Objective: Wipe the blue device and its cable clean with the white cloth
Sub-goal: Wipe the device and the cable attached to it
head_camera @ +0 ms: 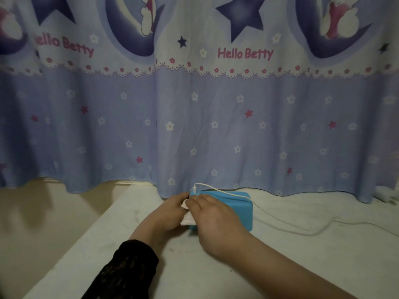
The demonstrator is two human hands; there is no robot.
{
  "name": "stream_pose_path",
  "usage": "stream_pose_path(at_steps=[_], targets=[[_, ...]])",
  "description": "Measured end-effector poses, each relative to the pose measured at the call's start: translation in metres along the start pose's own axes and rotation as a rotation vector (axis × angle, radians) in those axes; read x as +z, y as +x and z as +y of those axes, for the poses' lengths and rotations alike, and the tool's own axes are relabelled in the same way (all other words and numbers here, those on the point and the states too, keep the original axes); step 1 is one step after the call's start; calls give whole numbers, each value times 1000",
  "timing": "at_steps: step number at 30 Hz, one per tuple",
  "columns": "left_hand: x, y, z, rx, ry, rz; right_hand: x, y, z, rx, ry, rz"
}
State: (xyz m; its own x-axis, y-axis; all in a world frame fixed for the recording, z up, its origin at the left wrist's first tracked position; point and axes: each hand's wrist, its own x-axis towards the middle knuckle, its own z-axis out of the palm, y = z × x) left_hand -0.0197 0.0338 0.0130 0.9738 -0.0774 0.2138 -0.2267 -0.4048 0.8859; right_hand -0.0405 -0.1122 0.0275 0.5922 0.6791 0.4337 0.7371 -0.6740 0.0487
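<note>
The blue device, a box-shaped block, lies on a whitish table top near the curtain. Its white cable is plugged in at the top left corner, runs over the top and trails off to the right. The white cloth shows as a folded wad at the device's left end, between my two hands. My left hand holds the cloth against that end. My right hand lies over the device's near left part, fingers reaching towards the plug and touching the cloth.
A blue patterned curtain hangs right behind the device. The table's left edge runs diagonally, with a beige floor beyond it. A small white object sits at the far right under the curtain.
</note>
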Motion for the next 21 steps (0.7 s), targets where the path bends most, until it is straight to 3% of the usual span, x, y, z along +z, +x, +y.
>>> stream_pose_path(at_steps=[7,13,16,17,19,21], targets=[[-2,0,-5,-50,-18,-16,-14,0,-2,78,-70,-110],[1,-3,3,-126,-131,-65,-21,-4,2,419,-335,-260],[0,-2,3,-138,-146,-73,-17,-4,3,545,-362,-190],[0,-3,3,-139,-146,-74,-15,-3,3,524,-347,-138],[0,-3,4,-138,-144,-69,-13,-7,4,509,-413,-230],[0,-3,5,-132,-127,-67,-3,-5,10,373,-464,-176]])
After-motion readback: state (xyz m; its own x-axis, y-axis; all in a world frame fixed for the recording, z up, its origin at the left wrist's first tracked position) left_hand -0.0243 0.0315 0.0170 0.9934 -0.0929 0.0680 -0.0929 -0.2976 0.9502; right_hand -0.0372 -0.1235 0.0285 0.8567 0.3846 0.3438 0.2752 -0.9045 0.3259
